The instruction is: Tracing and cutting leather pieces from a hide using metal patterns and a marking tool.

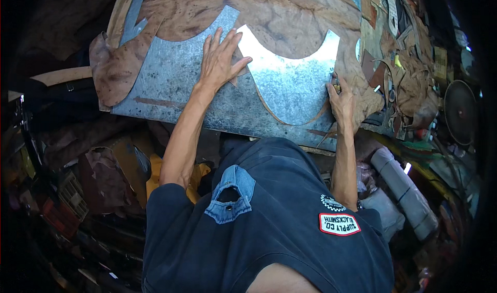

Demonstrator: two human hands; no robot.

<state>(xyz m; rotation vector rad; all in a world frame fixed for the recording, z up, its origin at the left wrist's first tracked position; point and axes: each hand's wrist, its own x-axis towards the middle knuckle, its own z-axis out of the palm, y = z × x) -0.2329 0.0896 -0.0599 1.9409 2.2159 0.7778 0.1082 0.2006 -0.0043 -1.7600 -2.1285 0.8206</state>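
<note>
A shiny sheet-metal template [297, 86] with a deep curved notch and a rounded lower edge lies on brown leather [248, 8]. My left hand [220, 62] rests flat with fingers spread, its fingertips and thumb at the template's upper left corner. At the template's right edge, my right hand [341, 98] is closed round a small tool [337, 87] with a brass-coloured collar. The tool's tip is too small to make out, and its handle is hidden in my palm. A narrow rim of leather shows along the template's lower curve.
Beneath the leather is a grey, scuffed work surface [171, 86]. A leather flap [116, 75] hangs over its left side. Leather scraps [409, 80] are heaped at the right, near a round dark disc [461, 112]. Grey wrapped rolls [401, 184] lie below right.
</note>
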